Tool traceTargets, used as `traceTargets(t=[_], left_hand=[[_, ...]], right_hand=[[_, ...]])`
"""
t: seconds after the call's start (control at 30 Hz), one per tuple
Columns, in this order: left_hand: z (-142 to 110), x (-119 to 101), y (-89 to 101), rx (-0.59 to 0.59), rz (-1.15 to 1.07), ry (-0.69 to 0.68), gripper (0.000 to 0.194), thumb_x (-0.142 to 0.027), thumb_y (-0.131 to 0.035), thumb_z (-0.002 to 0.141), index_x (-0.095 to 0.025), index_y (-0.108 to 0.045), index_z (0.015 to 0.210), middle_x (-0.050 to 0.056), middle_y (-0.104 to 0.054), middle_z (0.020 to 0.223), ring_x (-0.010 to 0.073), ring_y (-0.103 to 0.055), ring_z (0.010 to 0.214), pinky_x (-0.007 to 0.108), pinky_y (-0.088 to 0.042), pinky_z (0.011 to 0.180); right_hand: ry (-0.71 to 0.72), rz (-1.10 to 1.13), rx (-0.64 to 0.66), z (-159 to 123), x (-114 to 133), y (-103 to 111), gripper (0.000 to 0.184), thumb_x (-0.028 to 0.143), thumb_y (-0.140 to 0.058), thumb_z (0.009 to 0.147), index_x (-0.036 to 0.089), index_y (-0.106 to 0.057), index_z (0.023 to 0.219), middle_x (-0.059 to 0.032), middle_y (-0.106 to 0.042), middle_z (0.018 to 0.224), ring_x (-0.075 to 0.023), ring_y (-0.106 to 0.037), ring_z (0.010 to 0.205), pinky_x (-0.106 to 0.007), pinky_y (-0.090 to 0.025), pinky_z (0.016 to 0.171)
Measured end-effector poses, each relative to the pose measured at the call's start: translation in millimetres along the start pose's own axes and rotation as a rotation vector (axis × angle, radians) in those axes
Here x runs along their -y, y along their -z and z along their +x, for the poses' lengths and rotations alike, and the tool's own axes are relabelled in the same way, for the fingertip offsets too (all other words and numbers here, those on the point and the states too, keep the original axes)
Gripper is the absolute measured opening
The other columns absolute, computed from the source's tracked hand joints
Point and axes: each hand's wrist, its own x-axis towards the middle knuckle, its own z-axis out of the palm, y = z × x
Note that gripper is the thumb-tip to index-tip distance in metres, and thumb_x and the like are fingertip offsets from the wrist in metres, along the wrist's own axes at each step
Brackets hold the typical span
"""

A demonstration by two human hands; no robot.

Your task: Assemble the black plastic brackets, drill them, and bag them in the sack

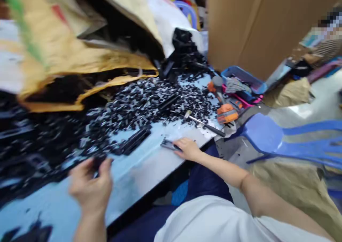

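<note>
My left hand [91, 186] is smeared by motion over the left part of the table. Its thumb and fingers are closed around a dark plastic piece [98, 163]. Near the table's front edge my right hand [188, 149] grips a small black plastic part [169, 144] that lies against the tabletop. Between the two hands rests a long black plastic part [135, 140]. Just beyond my right hand is a hammer [204, 124] with a dark handle.
A heap of small black pieces [144, 103] covers the back of the light-blue table [144, 167]. Open yellow sacks [53, 63] stand behind it. To the right are an orange power tool [227, 113], a blue basket [256, 87], a cardboard box [248, 21] and a blue plastic chair [264, 133].
</note>
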Motion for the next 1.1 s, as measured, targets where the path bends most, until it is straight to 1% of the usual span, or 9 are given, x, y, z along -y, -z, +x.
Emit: traceTargets(t=[0.03,0.2,0.3,0.4,0.53,0.7,0.83,1.0,1.1], left_hand=[[-6.2,-1.4,-3.7,-0.061,0.03,0.046,0.044,-0.056,-0.06,0.065,-0.019,-0.059,0.088,0.001,-0.059,0.074,0.0203,-0.058,0.067,0.042,-0.051,0.07],[-29.6,-15.9,-26.0,0.177,-0.284,0.357,0.049,-0.056,-0.054,0.069,-0.014,-0.06,0.092,0.0,-0.059,0.064,0.0126,-0.054,0.05,0.03,-0.05,0.053],[-36.8,-22.0,-31.2,0.248,-0.465,0.489,0.051,-0.055,-0.057,0.068,-0.012,-0.062,0.094,0.001,-0.061,0.065,0.0114,-0.055,0.048,0.027,-0.049,0.049],[-39.5,-24.6,-33.5,0.273,-0.592,0.564,0.051,-0.053,-0.06,0.066,-0.011,-0.063,0.094,0.002,-0.063,0.068,0.0115,-0.056,0.05,0.027,-0.05,0.049],[-40.5,-24.3,-35.3,0.264,-0.667,0.606,0.048,-0.05,-0.062,0.066,-0.011,-0.063,0.095,0.002,-0.062,0.068,0.0104,-0.055,0.049,0.026,-0.05,0.048],[-42.8,-17.9,-32.8,0.214,-0.698,0.626,0.049,-0.049,-0.062,0.068,-0.011,-0.063,0.098,0.003,-0.064,0.07,0.0102,-0.056,0.051,0.024,-0.05,0.047],[-47.1,-14.7,-35.4,0.207,-0.707,0.61,0.05,-0.048,-0.061,0.071,-0.011,-0.063,0.104,0.003,-0.064,0.07,0.0093,-0.055,0.048,0.022,-0.048,0.044],[-52.4,-18.3,-39.6,0.222,-0.573,0.468,0.042,-0.041,-0.055,0.078,-0.014,-0.063,0.11,0.004,-0.065,0.079,0.0057,-0.048,0.041,0.021,-0.044,0.04],[-53.4,-22.0,-36.0,0.154,-0.427,0.344,0.037,-0.035,-0.052,0.082,-0.016,-0.062,0.112,0.006,-0.065,0.088,0.0108,-0.058,0.059,0.025,-0.051,0.058]], right_hand=[[-0.051,0.127,-0.005,4.1,0.8,1.9,0.03,0.032,-0.06,0.077,0.018,-0.059,0.103,-0.0091,-0.065,0.1,-0.0207,-0.059,0.095,-0.035,-0.046,0.084],[-0.352,0.866,0.058,25.1,4.8,7.3,0.043,0.044,-0.059,0.075,0.021,-0.051,0.11,-0.0021,-0.062,0.083,-0.0155,-0.062,0.077,-0.028,-0.049,0.068],[-0.381,1.051,0.133,31.8,8.5,8.0,0.056,0.046,-0.062,0.071,0.023,-0.044,0.12,-0.0011,-0.06,0.086,-0.0164,-0.062,0.08,-0.027,-0.049,0.066],[-0.28,0.873,0.147,38.2,13.9,9.1,0.054,0.04,-0.065,0.069,0.022,-0.049,0.117,-0.0029,-0.058,0.091,-0.018,-0.06,0.084,-0.03,-0.049,0.071],[-0.082,0.15,0.077,45.5,27.5,11.8,0.038,0.023,-0.063,0.073,0.017,-0.057,0.11,-0.0092,-0.056,0.1,-0.0223,-0.054,0.095,-0.037,-0.045,0.083],[0.29,-0.35,0.364,43.6,48.3,6.8,0.042,0.029,-0.061,0.08,0.019,-0.055,0.121,-0.0146,-0.054,0.117,-0.0274,-0.049,0.107,-0.042,-0.042,0.089],[0.266,-0.262,0.411,54.2,53.9,-5.1,0.04,0.03,-0.049,0.088,0.017,-0.052,0.126,-0.0145,-0.059,0.108,-0.0262,-0.051,0.106,-0.044,-0.04,0.093],[0.047,0.42,0.442,68.3,55.7,-11.8,0.05,0.044,-0.025,0.094,0.02,-0.038,0.136,-0.0079,-0.06,0.1,-0.0148,-0.059,0.074,-0.03,-0.052,0.068],[0.079,0.571,0.49,69.6,56.9,-4.9,0.056,0.052,-0.033,0.09,0.023,-0.038,0.137,-0.0057,-0.058,0.098,-0.0105,-0.055,0.061,-0.027,-0.051,0.059]])
